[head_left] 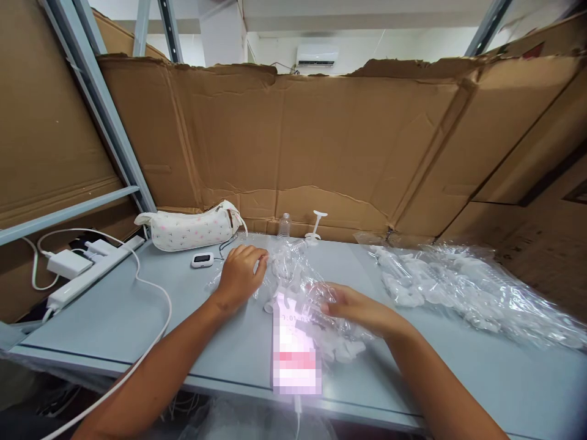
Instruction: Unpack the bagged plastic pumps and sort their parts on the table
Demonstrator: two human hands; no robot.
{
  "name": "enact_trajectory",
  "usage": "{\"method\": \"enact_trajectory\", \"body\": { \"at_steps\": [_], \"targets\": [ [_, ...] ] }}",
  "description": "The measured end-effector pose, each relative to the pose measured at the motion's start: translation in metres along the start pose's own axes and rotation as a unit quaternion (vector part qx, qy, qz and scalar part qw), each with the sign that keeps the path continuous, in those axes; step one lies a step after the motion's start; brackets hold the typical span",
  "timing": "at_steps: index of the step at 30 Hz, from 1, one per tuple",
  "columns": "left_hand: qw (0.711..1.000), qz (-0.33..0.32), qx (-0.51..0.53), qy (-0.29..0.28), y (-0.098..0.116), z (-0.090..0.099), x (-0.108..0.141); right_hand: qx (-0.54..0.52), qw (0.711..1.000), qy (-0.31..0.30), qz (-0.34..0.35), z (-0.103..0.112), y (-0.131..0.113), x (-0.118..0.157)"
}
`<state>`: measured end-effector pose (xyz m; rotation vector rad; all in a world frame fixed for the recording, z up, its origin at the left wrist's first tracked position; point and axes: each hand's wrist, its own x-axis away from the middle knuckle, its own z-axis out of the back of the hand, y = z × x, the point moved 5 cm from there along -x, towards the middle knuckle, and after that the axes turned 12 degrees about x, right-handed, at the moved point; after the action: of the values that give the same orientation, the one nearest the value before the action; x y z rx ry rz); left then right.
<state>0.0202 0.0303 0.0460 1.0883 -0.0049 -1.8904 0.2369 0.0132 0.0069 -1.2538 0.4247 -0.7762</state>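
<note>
A crumpled clear plastic bag (pixel 293 261) lies in the middle of the shelf, between my two hands. My left hand (pixel 241 276) is closed at the bag's left side, its fingers curled; what they hold, if anything, is hidden. On the right, my right hand (pixel 355 307) grips clear plastic, with the fingertips partly behind the film. Below it sit small whitish plastic pieces (pixel 343 349) in or under the film. A lit phone (pixel 296 360) lies between my forearms, its upper part overlapped by plastic. Behind the bag stand a small clear bottle (pixel 284 226) and a white plunger-like part (pixel 315 227).
A large clear bag of white parts (pixel 440 284) covers the right side. At the left are a pouch (pixel 195 229), a small white device (pixel 202 260) and a power strip (pixel 94 275). A white cable (pixel 169 305) crosses over my left forearm. Cardboard walls (pixel 284 140) enclose the back.
</note>
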Motion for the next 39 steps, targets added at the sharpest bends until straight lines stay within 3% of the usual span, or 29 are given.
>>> {"method": "enact_trajectory", "body": {
  "at_steps": [8, 13, 17, 20, 24, 27, 30, 34, 39],
  "targets": [
    [0.962, 0.134, 0.23, -0.053, -0.014, -0.01, -0.001, 0.036, 0.998, -0.043, 0.026, -0.003, -0.006, 0.001],
    [0.873, 0.226, 0.426, -0.075, -0.021, -0.017, -0.004, 0.066, 0.995, -0.071, 0.028, -0.002, -0.006, 0.004],
    [0.816, 0.265, 0.504, -0.103, -0.018, -0.016, -0.004, 0.092, 0.993, -0.07, 0.029, 0.009, -0.006, 0.007],
    [0.799, 0.275, 0.524, -0.106, -0.016, -0.014, -0.003, 0.109, 0.992, -0.065, 0.028, 0.022, -0.004, 0.01],
    [0.798, 0.289, 0.523, -0.084, -0.019, -0.012, -0.003, 0.111, 0.992, -0.057, 0.01, 0.04, 0.007, 0.014],
    [0.798, 0.298, 0.52, -0.062, -0.023, -0.01, -0.004, 0.111, 0.994, -0.008, -0.011, 0.052, 0.015, 0.015],
    [0.782, 0.312, 0.537, -0.056, -0.027, -0.01, -0.004, 0.094, 0.992, 0.088, -0.019, 0.064, 0.018, 0.015],
    [0.716, 0.342, 0.604, -0.081, -0.028, -0.013, -0.002, -0.012, 0.978, 0.205, -0.034, 0.077, 0.023, 0.014],
    [0.627, 0.356, 0.669, -0.184, -0.013, -0.02, 0.004, -0.11, 0.954, 0.278, -0.018, 0.085, 0.026, 0.012]
  ]
}}
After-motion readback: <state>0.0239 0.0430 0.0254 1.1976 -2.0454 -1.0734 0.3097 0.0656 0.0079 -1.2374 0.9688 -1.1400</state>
